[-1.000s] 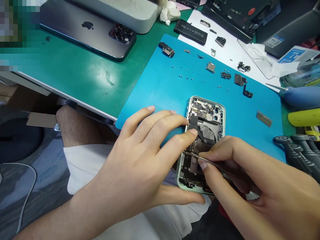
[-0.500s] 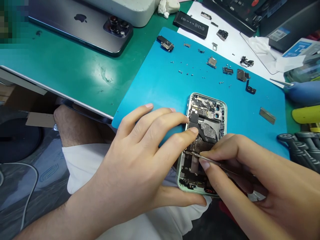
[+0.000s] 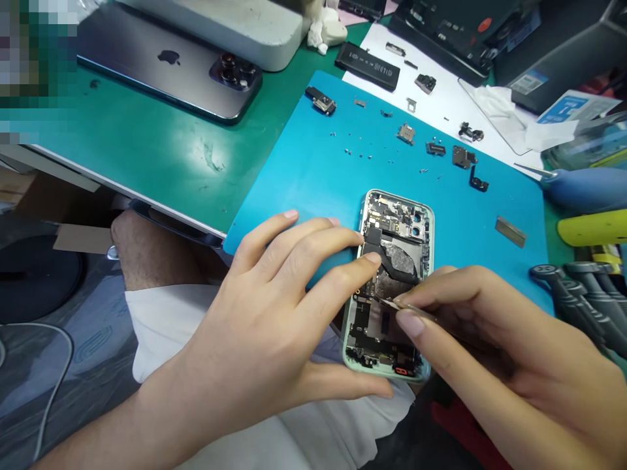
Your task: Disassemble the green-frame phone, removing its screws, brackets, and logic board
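Observation:
An opened phone housing (image 3: 428,228) with a pale green frame lies tilted near the mat's front edge, its circuit boards and a black flex cable (image 3: 386,264) exposed. My left hand (image 3: 274,313) steadies it: the index fingertip presses inside by the cable, another finger touches the left side and the thumb lies along the bottom edge. Between thumb and index finger, my right hand (image 3: 480,333) pinches thin metal tweezers (image 3: 416,312). Their tips point left over the middle of the housing; whether they grip a small part I cannot tell.
A blue mat (image 3: 289,183) carries small screws, brackets and camera modules. Behind it, a battery (image 3: 367,65) and more parts lie on white paper. A dark phone (image 3: 166,65) rests at left. Screwdrivers (image 3: 582,287) and a blue-handled pick (image 3: 578,189) stand at right.
The tweezers and my right hand have shifted slightly right relative to the housing, uncovering more of its lower part. My left hand keeps its hold. The whole view has moved a little.

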`<state>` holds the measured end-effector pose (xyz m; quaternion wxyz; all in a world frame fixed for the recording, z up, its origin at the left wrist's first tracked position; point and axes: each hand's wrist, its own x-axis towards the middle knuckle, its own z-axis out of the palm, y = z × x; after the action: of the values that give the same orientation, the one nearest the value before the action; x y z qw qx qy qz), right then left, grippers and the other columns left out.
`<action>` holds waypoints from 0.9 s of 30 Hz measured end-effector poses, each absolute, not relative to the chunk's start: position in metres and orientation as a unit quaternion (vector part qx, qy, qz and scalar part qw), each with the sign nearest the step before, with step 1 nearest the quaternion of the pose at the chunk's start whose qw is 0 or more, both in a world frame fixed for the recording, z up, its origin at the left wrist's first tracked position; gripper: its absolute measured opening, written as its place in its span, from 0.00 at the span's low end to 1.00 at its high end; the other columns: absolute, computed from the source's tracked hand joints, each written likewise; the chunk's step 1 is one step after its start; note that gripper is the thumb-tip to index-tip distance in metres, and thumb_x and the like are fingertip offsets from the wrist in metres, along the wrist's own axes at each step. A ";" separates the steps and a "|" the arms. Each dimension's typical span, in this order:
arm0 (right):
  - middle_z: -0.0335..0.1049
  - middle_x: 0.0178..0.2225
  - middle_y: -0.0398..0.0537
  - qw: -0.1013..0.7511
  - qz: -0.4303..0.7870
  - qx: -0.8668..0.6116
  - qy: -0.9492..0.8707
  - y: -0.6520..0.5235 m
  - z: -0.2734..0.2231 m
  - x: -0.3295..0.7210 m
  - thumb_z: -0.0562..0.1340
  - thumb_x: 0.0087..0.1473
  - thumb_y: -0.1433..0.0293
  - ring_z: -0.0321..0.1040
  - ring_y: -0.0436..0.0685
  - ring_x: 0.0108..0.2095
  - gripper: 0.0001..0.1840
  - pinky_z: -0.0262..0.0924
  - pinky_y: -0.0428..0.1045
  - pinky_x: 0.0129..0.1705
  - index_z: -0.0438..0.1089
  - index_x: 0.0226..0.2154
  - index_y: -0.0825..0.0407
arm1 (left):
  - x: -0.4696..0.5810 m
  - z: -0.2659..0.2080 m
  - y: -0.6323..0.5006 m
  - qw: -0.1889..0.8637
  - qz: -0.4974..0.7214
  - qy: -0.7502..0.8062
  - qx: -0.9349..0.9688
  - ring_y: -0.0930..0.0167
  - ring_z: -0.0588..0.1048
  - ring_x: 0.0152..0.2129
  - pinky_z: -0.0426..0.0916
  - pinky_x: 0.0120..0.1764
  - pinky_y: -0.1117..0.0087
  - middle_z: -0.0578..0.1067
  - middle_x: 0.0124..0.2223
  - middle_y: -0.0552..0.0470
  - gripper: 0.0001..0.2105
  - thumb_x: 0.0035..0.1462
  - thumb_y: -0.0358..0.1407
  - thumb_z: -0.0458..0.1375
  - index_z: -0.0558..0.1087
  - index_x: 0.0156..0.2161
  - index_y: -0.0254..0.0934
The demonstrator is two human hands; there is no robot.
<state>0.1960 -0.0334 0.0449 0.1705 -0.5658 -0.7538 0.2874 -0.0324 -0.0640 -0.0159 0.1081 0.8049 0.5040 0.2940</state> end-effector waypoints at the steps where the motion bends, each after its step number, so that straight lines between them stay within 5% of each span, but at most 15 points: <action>1: 0.82 0.36 0.42 0.202 0.295 -0.581 -0.731 -0.035 0.044 0.197 0.67 0.71 0.65 0.78 0.54 0.32 0.03 0.68 0.44 0.27 0.77 0.41 0.42 | -0.034 -0.015 -0.064 0.111 0.294 0.500 0.807 0.59 0.68 0.76 0.46 0.83 0.55 0.77 0.72 0.41 0.38 0.71 0.64 0.66 0.72 0.71 0.37; 4: 0.83 0.42 0.42 0.269 0.288 -0.609 -0.688 -0.037 0.042 0.207 0.70 0.70 0.64 0.82 0.56 0.36 0.04 0.74 0.43 0.31 0.80 0.46 0.38 | -0.040 -0.009 -0.069 0.129 0.284 0.492 0.812 0.60 0.68 0.77 0.48 0.83 0.55 0.76 0.75 0.45 0.37 0.74 0.58 0.67 0.66 0.76 0.39; 7: 0.81 0.37 0.40 0.242 0.235 -0.593 -0.731 -0.035 0.039 0.221 0.72 0.68 0.62 0.78 0.54 0.29 0.10 0.72 0.42 0.26 0.80 0.51 0.34 | -0.045 -0.003 -0.079 0.138 0.270 0.518 0.800 0.58 0.64 0.80 0.57 0.80 0.54 0.72 0.79 0.43 0.38 0.76 0.50 0.68 0.59 0.79 0.39; 12: 0.73 0.29 0.39 0.230 0.197 -0.537 -0.787 -0.042 0.035 0.225 0.69 0.72 0.63 0.71 0.51 0.22 0.05 0.67 0.42 0.23 0.80 0.48 0.40 | -0.028 -0.007 -0.094 0.108 0.289 0.547 0.778 0.56 0.59 0.81 0.45 0.83 0.57 0.74 0.75 0.37 0.46 0.71 0.66 0.64 0.62 0.76 0.32; 14: 0.78 0.35 0.40 0.228 0.208 -0.534 -0.787 -0.046 0.036 0.218 0.67 0.74 0.63 0.77 0.51 0.29 0.09 0.72 0.42 0.28 0.80 0.54 0.40 | -0.012 -0.012 -0.096 0.078 0.327 0.554 0.762 0.53 0.62 0.78 0.45 0.83 0.52 0.77 0.70 0.33 0.47 0.69 0.67 0.66 0.63 0.73 0.29; 17: 0.81 0.49 0.45 0.238 0.196 -0.538 -0.785 -0.046 0.038 0.213 0.61 0.78 0.63 0.84 0.54 0.45 0.21 0.79 0.43 0.44 0.74 0.69 0.36 | 0.011 -0.021 -0.096 0.044 0.357 0.581 0.730 0.52 0.67 0.74 0.46 0.82 0.45 0.77 0.66 0.34 0.36 0.71 0.51 0.71 0.67 0.72 0.31; 20: 0.80 0.58 0.48 0.253 0.183 -0.536 -0.785 -0.045 0.038 0.219 0.58 0.80 0.65 0.83 0.55 0.54 0.28 0.80 0.45 0.53 0.68 0.76 0.34 | 0.020 -0.026 -0.092 0.039 0.376 0.576 0.725 0.54 0.71 0.70 0.51 0.80 0.47 0.77 0.67 0.35 0.30 0.72 0.44 0.70 0.69 0.71 0.33; 23: 0.83 0.56 0.47 0.278 0.199 -0.571 -0.746 -0.048 0.035 0.232 0.62 0.78 0.64 0.84 0.55 0.45 0.27 0.82 0.48 0.51 0.72 0.75 0.34 | 0.012 -0.027 -0.084 0.062 0.386 0.533 0.750 0.57 0.71 0.69 0.55 0.76 0.52 0.78 0.70 0.38 0.27 0.74 0.43 0.68 0.69 0.71 0.36; 27: 0.84 0.39 0.43 0.331 0.232 -0.638 -0.656 -0.058 0.031 0.245 0.66 0.76 0.58 0.76 0.51 0.26 0.23 0.78 0.44 0.31 0.79 0.69 0.37 | -0.015 -0.020 -0.070 0.082 0.314 0.463 0.825 0.61 0.75 0.66 0.60 0.71 0.57 0.79 0.74 0.52 0.27 0.71 0.31 0.63 0.71 0.72 0.45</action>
<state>0.2449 -0.0582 0.0306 0.3310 -0.6377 -0.6555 0.2324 -0.0153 -0.0702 -0.0200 0.0822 0.8246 0.4630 0.3145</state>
